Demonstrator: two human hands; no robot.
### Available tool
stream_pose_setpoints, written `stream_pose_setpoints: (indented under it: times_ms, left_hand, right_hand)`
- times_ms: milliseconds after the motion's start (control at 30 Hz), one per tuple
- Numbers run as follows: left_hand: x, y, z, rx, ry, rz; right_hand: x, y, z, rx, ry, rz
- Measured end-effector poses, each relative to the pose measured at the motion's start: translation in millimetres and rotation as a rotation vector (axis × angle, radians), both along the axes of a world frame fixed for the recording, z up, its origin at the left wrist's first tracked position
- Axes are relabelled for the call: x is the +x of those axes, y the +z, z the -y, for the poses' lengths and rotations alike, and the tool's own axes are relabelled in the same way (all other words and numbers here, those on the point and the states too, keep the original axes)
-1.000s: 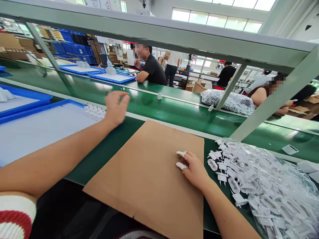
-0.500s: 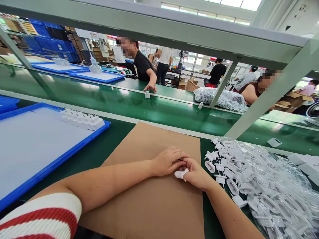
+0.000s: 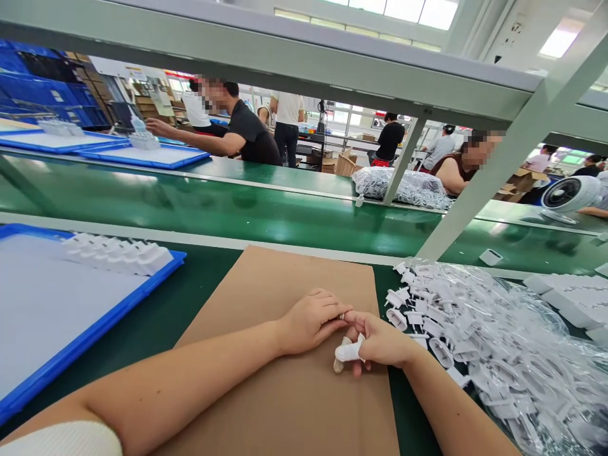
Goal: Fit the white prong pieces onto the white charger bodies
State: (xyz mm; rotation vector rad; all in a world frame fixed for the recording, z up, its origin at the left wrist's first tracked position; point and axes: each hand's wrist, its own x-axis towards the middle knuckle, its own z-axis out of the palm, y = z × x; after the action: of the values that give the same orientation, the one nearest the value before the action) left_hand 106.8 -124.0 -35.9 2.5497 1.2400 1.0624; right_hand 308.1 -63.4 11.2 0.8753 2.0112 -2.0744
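Over the sheet of brown cardboard (image 3: 266, 285), my two hands meet at the fingertips. My left hand (image 3: 311, 322) is closed, its fingers and thumb pressed together around the tip of my right forefinger. A tiny pale edge shows between them, too small to name. My right hand (image 3: 377, 339) has its forefinger stretched into that grip, while its thumb and other fingers hang apart. A white finger cot (image 3: 349, 351) covers the right thumb, and a beige finger cot (image 3: 339, 364) shows on a finger below it.
A clear bag of white plastic parts (image 3: 503, 342) spills open at right. White housings (image 3: 574, 301) stand beyond it. At left, a blue-rimmed tray (image 3: 90, 335) bears a row of white blocks (image 3: 123, 253). Across the green conveyor (image 3: 266, 215), a co-worker (image 3: 251, 126) reaches over another tray.
My view has shifted right. My right thumb has parted from the left hand's fingers, baring the beige cot. The co-worker's hand has moved from a white piece on the belt to a bottle at left.
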Motion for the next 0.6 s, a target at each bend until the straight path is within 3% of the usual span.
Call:
stream_pose_setpoints:
  times_ms: [233,600]
  left_hand:
    - [1.9,-1.7,-0.4,0.014,0.055,-0.086]
    - [3.5,0.7,1.3,-0.015,0.118,0.001]
  right_hand:
    - [3.8,-1.7,-2.5,-0.010,-0.012,-0.031]
    - [3.4,-1.8,-0.7,-0.011,-0.013,-0.064]
